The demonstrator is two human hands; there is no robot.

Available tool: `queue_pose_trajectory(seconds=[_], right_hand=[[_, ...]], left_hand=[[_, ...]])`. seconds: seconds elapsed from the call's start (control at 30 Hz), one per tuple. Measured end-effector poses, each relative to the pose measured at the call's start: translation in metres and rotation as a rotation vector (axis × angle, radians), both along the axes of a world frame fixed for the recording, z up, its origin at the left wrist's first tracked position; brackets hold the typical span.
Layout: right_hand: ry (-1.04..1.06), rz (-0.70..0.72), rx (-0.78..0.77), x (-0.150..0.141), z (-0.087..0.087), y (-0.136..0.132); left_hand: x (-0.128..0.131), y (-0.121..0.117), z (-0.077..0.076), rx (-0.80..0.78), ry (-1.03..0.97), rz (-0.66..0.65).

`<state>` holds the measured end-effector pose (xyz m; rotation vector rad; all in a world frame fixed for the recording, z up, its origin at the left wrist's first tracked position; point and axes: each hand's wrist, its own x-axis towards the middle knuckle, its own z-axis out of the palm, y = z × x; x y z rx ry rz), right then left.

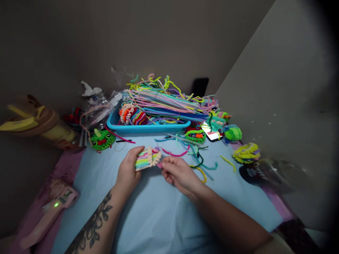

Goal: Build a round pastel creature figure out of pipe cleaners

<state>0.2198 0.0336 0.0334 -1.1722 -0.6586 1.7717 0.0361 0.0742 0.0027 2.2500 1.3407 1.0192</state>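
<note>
My left hand (pixel 130 165) is wrapped round a small striped pipe-cleaner figure (pixel 147 158), with bands of yellow, green, pink and blue and a cream ruffled trim near its right end. At that end, my right hand (pixel 176 173) pinches a short pink pipe-cleaner tip (pixel 159 164) between thumb and forefinger. Both hands hover over the light blue table cover (pixel 159 211). Just beyond my right hand lie loose pipe cleaners (pixel 197 155) in teal, green, magenta and yellow.
A blue tray (pixel 148 129) heaped with pipe cleaners stands at the back. Finished pipe-cleaner figures (pixel 102 140) sit left and right. A lit phone (pixel 213 135) lies back right, a clear cup (pixel 278 173) at the right edge. A pink glue gun (pixel 55 208) lies left.
</note>
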Motion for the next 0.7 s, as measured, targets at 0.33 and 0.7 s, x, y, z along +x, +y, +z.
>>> queue_pose_trajectory(seconds=[0.33,0.7], right_hand=[[0.085,-0.098,-0.024,-0.010,-0.002,-0.001],[-0.067,-0.136,0.012,-0.013,-0.010,0.001]], left_hand=[[0.004,-0.002,0.001,0.006,0.033,0.025],[0.011,-0.003,0.002,-0.033,0.128,0.034]])
